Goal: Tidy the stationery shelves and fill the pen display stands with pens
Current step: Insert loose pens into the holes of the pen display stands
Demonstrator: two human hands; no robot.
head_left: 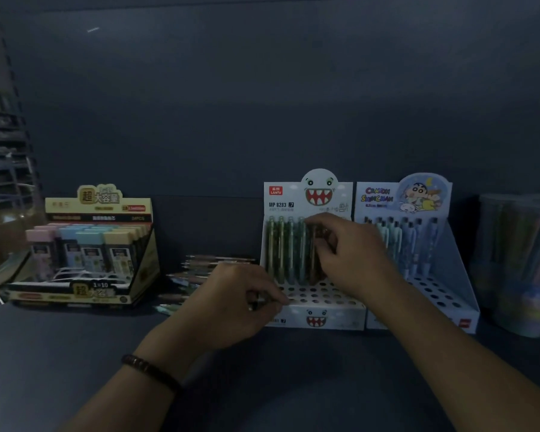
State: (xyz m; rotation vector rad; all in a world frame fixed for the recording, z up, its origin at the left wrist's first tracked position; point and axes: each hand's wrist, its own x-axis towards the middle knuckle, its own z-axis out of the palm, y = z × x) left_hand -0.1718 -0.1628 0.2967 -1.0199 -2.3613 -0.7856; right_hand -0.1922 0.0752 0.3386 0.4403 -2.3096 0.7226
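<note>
A white monster-face pen display stand (pixel 320 316) stands on the dark shelf, with several green pens (pixel 286 247) upright in its back row and rows of vacant holes in front. My right hand (pixel 349 257) pinches a brownish pen at the right end of that row. My left hand (pixel 231 302) grips a pen in curled fingers by the stand's front left corner. A pile of loose pens (pixel 197 269) lies on the shelf just left of the stand.
A blue cartoon display stand (pixel 449 275) with several pens stands right of the white one. A yellow box of pencil-lead cases (pixel 91 244) sits at the left. Clear tubs of pens (pixel 521 263) stand at the far right. The shelf (pixel 75 353) is dim.
</note>
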